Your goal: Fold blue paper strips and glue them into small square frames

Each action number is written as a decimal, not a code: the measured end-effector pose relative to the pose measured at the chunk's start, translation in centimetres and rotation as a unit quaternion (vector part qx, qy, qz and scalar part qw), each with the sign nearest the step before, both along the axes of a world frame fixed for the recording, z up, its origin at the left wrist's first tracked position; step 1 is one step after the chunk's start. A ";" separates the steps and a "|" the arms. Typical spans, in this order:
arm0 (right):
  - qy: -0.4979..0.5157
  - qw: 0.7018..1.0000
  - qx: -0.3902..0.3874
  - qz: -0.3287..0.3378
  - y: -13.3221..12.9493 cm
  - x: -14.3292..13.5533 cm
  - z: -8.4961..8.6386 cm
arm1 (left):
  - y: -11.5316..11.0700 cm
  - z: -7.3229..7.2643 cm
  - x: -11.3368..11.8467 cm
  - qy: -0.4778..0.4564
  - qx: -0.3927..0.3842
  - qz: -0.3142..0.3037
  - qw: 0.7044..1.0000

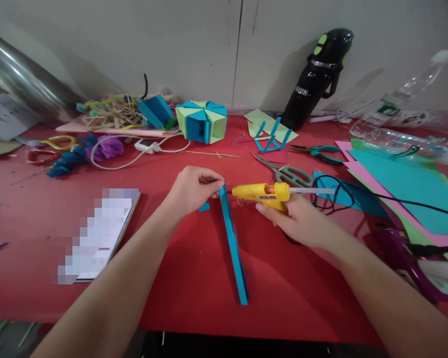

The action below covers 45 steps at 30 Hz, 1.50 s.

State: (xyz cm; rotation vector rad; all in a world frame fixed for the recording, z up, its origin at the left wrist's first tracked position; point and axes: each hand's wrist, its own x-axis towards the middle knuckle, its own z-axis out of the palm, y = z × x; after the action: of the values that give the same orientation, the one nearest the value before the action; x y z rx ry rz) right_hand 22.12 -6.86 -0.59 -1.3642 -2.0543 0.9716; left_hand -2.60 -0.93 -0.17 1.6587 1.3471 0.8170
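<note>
My left hand pinches the upper end of a long, folded blue paper strip, which slants down toward the front of the red table. A yellow hot glue gun is held in my right hand, its nozzle pointing left at the strip's upper end. Whether the nozzle touches the paper I cannot tell. A clear glue stick sticks out of the gun's back. Beside my left fingers lies a small blue paper piece.
Scissors, pliers and a small blue paper frame lie beyond the gun. A black cable and coloured sheets are at right. A phone lies left; a black bottle stands behind.
</note>
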 end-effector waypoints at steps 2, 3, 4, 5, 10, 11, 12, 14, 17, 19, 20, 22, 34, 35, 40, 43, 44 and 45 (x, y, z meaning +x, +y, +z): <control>-0.001 1.000 -0.006 0.000 0.0 0.0 0.0 | 0.0 0.0 0.0 -0.004 0.004 0.002 1.000; -0.002 1.000 -0.010 0.001 0.0 0.1 0.0 | 0.1 0.0 -0.1 -0.005 0.005 0.004 1.000; -0.004 1.000 -0.014 0.001 0.0 0.1 0.0 | 0.1 -0.1 -0.1 -0.005 0.006 0.007 1.000; -0.006 1.000 -0.017 0.002 0.0 0.1 0.0 | 0.2 -0.1 -0.1 -0.004 0.008 0.012 1.000; 0.001 1.000 -0.002 0.012 -0.2 0.0 0.0 | 0.4 -0.2 -0.5 -0.005 0.022 0.033 0.999; 0.000 1.000 0.001 0.013 -0.2 0.0 0.0 | 0.5 -0.3 -0.6 -0.005 0.025 0.034 0.999; -0.003 1.000 0.004 0.012 -0.2 0.0 0.0 | 0.5 -0.3 -0.7 -0.005 0.027 0.034 0.999; -0.014 1.000 0.005 0.012 -0.3 0.0 0.0 | 0.7 -0.4 -0.8 -0.003 0.028 0.037 0.999; -0.027 1.000 0.003 0.015 -0.3 0.0 0.1 | 0.9 -0.5 -1.0 -0.007 0.028 0.044 0.999; -0.033 0.999 0.004 0.014 -0.4 -0.1 0.1 | 1.0 -0.4 -1.2 -0.015 0.034 0.051 0.998; -0.038 0.999 0.004 0.010 -0.4 -0.1 0.1 | 1.1 -0.4 -1.3 -0.019 0.036 0.054 0.998; -0.049 0.999 -0.002 -0.001 -0.5 -0.1 0.1 | 1.2 -0.3 -1.4 -0.024 0.041 0.060 0.997; -0.009 1.000 0.009 -0.021 -0.7 -0.3 0.3 | 1.1 -0.2 -1.4 -0.049 0.047 0.078 0.995; -0.011 1.000 0.004 -0.019 -0.7 -0.4 0.3 | 1.1 -0.1 -1.3 -0.050 0.048 0.078 0.995; -0.022 1.000 0.008 -0.015 -0.8 -0.3 0.3 | 0.9 0.4 -1.1 -0.057 0.053 0.081 0.994; -0.022 1.000 0.015 -0.008 -0.8 -0.3 0.4 | 0.9 0.4 -1.1 -0.058 0.058 0.086 0.993; -0.024 1.000 0.016 -0.007 -0.8 -0.3 0.4 | 0.9 0.4 -1.1 -0.057 0.060 0.086 0.993; -0.026 1.000 0.017 -0.008 -0.8 -0.3 0.4 | 0.9 0.4 -1.2 -0.057 0.062 0.087 0.993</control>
State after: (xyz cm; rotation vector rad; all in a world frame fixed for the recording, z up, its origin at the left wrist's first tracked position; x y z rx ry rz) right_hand 21.78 -7.67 -0.14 -1.3998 -2.0843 0.9004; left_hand -3.78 -0.03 0.18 1.5764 1.3981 1.1006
